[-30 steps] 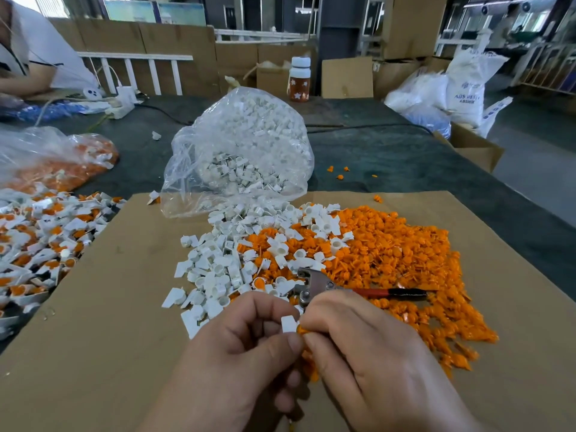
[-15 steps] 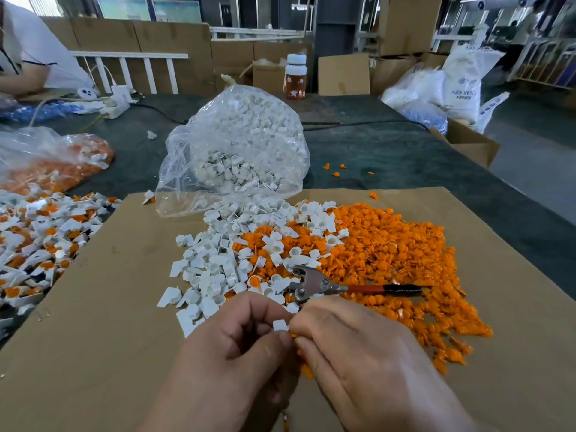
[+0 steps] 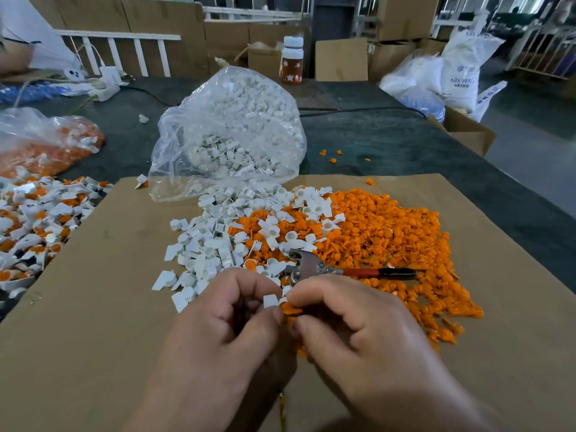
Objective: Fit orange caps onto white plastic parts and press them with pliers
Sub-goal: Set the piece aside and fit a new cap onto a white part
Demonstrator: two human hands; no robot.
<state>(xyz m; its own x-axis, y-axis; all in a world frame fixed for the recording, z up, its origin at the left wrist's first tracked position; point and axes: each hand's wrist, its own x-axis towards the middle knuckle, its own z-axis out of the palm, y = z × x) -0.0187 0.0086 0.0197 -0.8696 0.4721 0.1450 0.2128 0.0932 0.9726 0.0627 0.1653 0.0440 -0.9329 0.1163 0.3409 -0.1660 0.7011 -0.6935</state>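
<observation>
Factory workshop: stacked cartons (image 3: pixel 405 17), bulk parts bags (image 3: pixel 230 132).

Starred bottle (image 3: pixel 292 66) beside cardboard boxes (image 3: pixel 341 59), white sacks (image 3: pixel 463 73) far right, power strip (image 3: pixel 104 90) left

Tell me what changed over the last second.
No clear change. The left hand still pinches the white part, and the right hand still holds an orange cap against it. The pliers stay on the loose orange caps, untouched.

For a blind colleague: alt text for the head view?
The left hand pinches a white plastic part while the right hand holds an orange cap against it, above a cardboard sheet. Behind lie red-handled pliers on heaps of white parts and orange caps.
</observation>
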